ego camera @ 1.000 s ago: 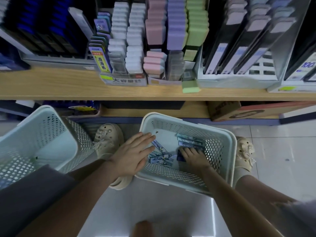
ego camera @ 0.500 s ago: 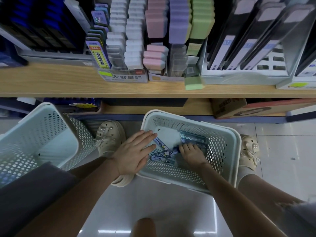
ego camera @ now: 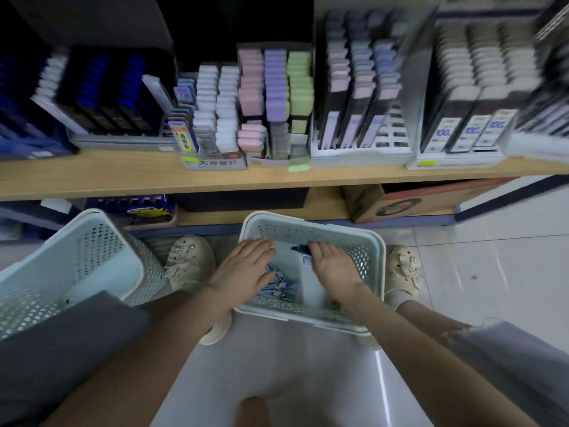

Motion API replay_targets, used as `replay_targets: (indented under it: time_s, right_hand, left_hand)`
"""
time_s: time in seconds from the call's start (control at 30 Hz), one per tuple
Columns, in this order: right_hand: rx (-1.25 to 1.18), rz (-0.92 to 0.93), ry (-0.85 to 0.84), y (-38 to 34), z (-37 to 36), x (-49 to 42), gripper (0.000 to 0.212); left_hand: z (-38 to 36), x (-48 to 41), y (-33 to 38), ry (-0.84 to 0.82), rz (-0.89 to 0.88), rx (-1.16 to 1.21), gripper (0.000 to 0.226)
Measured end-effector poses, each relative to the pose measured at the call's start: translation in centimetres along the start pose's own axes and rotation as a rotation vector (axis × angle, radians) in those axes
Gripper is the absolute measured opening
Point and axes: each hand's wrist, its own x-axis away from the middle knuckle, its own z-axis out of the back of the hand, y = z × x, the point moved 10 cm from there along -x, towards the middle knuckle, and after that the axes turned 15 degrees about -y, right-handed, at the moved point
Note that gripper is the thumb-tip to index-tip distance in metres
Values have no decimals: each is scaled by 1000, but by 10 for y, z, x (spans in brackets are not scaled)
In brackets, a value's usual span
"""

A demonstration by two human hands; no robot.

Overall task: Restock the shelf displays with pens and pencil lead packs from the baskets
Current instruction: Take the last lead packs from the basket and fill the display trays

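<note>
At the far left, dark blue boxes (ego camera: pixel 101 90) stand in a grey tray on the left end of the wooden shelf (ego camera: pixel 92 180). Below them on the floor sits a pale perforated basket (ego camera: pixel 77 257); we cannot make out what lies in it. Just right of it is our left shoe (ego camera: pixel 191 260).

Next, our left hand (ego camera: pixel 246 269) lies palm down over the left rim of the second basket (ego camera: pixel 314 224). Its fingers are straight and close together and grip nothing. Flower-printed packs (ego camera: pixel 278 283) lie on this basket's floor against its left wall, partly under that hand. Above, near the shelf's front edge, pastel cases (ego camera: pixel 274 87) in white, pink, purple and green stand in rows.

Our right hand (ego camera: pixel 334 266) is palm down inside the second basket, by its right wall, with the fingers reaching toward the far wall. A dark blue item (ego camera: pixel 300 249) shows just beside the fingertips, near the far wall. We cannot tell whether the hand pinches it or only touches it.

Just beside the basket's right rim is our right shoe (ego camera: pixel 403 269). A cardboard box (ego camera: pixel 397 204) sits under the shelf, and blurred dark racks (ego camera: pixel 462 97) fill the shelf's right end.
</note>
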Motion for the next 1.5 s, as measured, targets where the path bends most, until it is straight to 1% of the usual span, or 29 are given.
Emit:
replay_targets:
  time_s: [0.03,0.07,0.1,0.13,0.17,0.2,0.23,0.33,0.4,0.47,0.53,0.63,0.73,0.87,0.97,1.1,1.17,1.23,1.33,1.4,1.43,1.5]
  right_hand:
    - [-216,10,62,3,24,6,44]
    - [-482,-10,110,9,47,11,32]
    - [-749,-36,96,13,62,16,24]
    - [-966,-58,90,15,75,21,21]
    - [-1117,-59,110,15,91,27,21]
    - [-1235,-32,137,15,109,34,22]
    - [-1320,8,161,13,128,43,24]
    - [-1440,99,169,12,172,73,22]
    - [-1458,131,161,14,194,93,18]
    - [-1383,131,210,21,216,109,16]
    - [-1359,124,279,30,237,122,16]
    - [-1439,122,375,44,267,137,21]
    - [-1547,181,443,56,294,150,17]
    - [-1612,341,435,58,326,163,12]
    - [-1562,379,454,58,346,173,6]
    - [-1528,422,486,68,370,183,14]
    - [-1493,384,575,85,382,189,15]
    - [-1464,326,723,107,394,196,17]
    - [-1410,262,905,134,414,205,35]
    - [-1330,250,972,140,428,209,48]
    - [-1279,258,998,141,436,210,49]
    - [-1184,269,1025,138,448,208,43]
  left_hand:
    - [13,-2,4,0,50,181,54]
    - [20,-5,7,-22,106,383,52]
    - [27,-7,14,-65,135,606,49]
    - [36,-10,28,-96,99,828,41]
    - [51,-11,41,-81,35,995,30]
    - [68,-10,51,-49,-12,1101,23]
    - [85,-6,60,-33,-47,1156,21]
    - [129,9,86,-35,-115,1224,13]
    - [153,18,101,-46,-164,1212,7]
    - [178,29,116,-56,-206,1175,12]
    - [199,35,132,-63,-252,1155,10]
    - [234,39,151,-45,-302,1185,11]
    - [268,42,161,-6,-331,1195,14]
    - [306,46,178,0,-380,1130,14]
    - [324,45,191,-22,-376,1044,12]
    - [349,45,193,64,-359,1050,12]
    - [361,47,189,128,-351,1086,12]
    - [370,50,184,181,-346,1093,9]
    - [379,54,180,233,-346,1090,10]
    - [382,56,176,259,-346,1105,10]
    - [384,57,174,268,-351,1114,10]
    - [389,59,172,284,-360,1118,10]
